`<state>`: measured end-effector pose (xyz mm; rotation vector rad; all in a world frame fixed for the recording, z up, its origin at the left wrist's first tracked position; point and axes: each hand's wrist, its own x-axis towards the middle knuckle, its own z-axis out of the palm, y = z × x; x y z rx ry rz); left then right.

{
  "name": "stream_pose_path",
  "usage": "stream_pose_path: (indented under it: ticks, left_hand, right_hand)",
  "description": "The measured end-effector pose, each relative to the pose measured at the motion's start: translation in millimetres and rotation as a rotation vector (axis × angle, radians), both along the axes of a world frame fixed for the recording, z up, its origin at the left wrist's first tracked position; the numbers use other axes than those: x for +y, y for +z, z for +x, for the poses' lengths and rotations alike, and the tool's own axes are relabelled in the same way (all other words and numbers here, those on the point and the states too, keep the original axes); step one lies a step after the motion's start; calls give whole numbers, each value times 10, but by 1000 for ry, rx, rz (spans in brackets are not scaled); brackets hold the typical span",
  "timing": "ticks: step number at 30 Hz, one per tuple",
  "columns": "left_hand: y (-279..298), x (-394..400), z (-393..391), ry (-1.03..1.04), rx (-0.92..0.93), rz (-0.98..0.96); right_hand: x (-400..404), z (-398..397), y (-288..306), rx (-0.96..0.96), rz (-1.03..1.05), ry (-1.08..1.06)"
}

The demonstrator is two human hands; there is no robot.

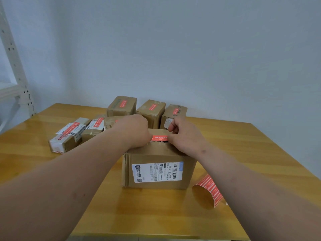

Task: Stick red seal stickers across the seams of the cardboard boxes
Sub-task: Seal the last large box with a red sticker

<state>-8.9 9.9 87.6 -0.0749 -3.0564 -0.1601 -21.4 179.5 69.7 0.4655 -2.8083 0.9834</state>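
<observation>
My left hand (134, 131) and right hand (184, 134), fingers curled, each pinch an end of a red seal sticker (159, 138) stretched over the top of the nearest cardboard box (159, 168). The box stands on the counter (243, 150), with the sticker sheet (209, 189) just to its right.

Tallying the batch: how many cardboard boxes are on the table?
7: front box under both hands, three at back, three left. More may be hidden.
</observation>
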Motion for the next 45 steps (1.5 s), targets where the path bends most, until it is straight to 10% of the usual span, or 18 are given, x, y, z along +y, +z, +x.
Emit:
stream_pose_path:
  ticks: [29, 45]
  left_hand:
    - [7, 43, 67, 22, 30, -30]
    - [-182, -86, 169, 83, 87, 572]
  right_hand:
    - [-29, 26, 11, 13, 73, -11]
    - [76, 42, -29, -90, -136, -137]
